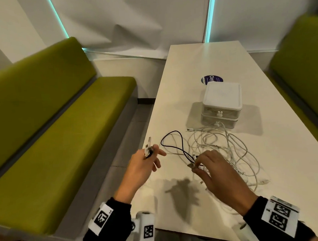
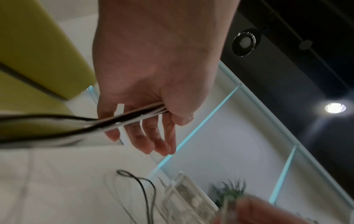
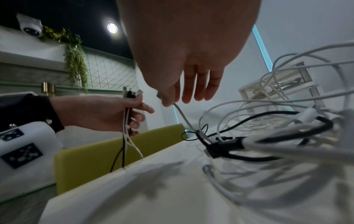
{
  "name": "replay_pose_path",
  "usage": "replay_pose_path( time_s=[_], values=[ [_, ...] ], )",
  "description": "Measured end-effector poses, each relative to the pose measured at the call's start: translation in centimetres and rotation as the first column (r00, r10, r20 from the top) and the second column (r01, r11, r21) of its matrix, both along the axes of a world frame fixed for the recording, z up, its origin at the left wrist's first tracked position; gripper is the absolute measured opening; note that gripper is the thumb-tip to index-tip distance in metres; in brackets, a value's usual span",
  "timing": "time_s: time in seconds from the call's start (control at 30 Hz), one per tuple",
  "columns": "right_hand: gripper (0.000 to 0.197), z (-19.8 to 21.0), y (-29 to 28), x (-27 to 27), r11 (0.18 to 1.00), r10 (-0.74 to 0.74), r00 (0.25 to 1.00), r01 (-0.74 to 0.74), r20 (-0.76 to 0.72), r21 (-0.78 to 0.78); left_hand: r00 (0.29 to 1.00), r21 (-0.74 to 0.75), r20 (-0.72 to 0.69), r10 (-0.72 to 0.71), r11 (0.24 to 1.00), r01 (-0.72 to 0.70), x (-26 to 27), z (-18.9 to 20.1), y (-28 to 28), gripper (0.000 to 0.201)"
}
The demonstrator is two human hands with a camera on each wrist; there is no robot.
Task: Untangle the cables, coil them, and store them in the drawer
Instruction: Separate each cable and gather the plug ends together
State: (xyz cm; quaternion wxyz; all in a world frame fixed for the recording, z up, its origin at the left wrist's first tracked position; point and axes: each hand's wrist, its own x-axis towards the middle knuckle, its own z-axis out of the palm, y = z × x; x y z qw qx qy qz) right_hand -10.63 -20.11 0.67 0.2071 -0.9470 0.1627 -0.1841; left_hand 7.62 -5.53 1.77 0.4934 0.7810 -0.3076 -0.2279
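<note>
A tangle of white cables [image 1: 228, 150] lies on the white table [image 1: 194, 63], with a black cable [image 1: 174, 139] looped through its left side. My left hand [image 1: 152, 155] is raised at the table's left edge and grips a bundle of cable ends [image 1: 148, 150], black and white; the left wrist view shows these cables [image 2: 132, 118] clamped under the thumb of my left hand [image 2: 164, 128]. My right hand [image 1: 199, 164] pinches one white cable plug [image 1: 192, 165] just above the tangle; its cable [image 3: 184, 116] trails from my right hand [image 3: 172, 98] into the pile. The white two-drawer box [image 1: 222, 106] stands behind, both drawers closed.
Green benches [image 1: 53, 116] flank the table, the other bench [image 1: 302, 66] on the right. A round blue sticker [image 1: 211, 79] lies behind the drawer box. Loose cable loops [image 1: 257, 178] spread toward the table's near right side.
</note>
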Motion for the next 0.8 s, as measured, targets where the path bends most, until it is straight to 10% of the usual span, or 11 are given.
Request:
replay_pose_path(
  time_s=[0.5,0.67,0.8],
  values=[
    [0.002,0.5,-0.2,-0.4,0.873,-0.127,0.958,-0.015,0.258,0.487,0.989,-0.148,-0.114,-0.09,0.986,0.072,-8.2,-0.8,-5.2,0.06],
    [0.047,0.5,0.0,-0.4,0.847,-0.037,0.953,-0.129,0.299,0.516,0.975,-0.223,-0.175,-0.14,0.97,0.099,-8.8,-1.1,-6.0,0.026],
    [0.045,0.3,-0.3,-0.6,0.789,-0.089,0.947,-0.123,0.31,0.602,0.974,-0.242,-0.18,-0.135,0.966,0.089,-8.9,-1.3,-6.3,0.031]
  ],
)
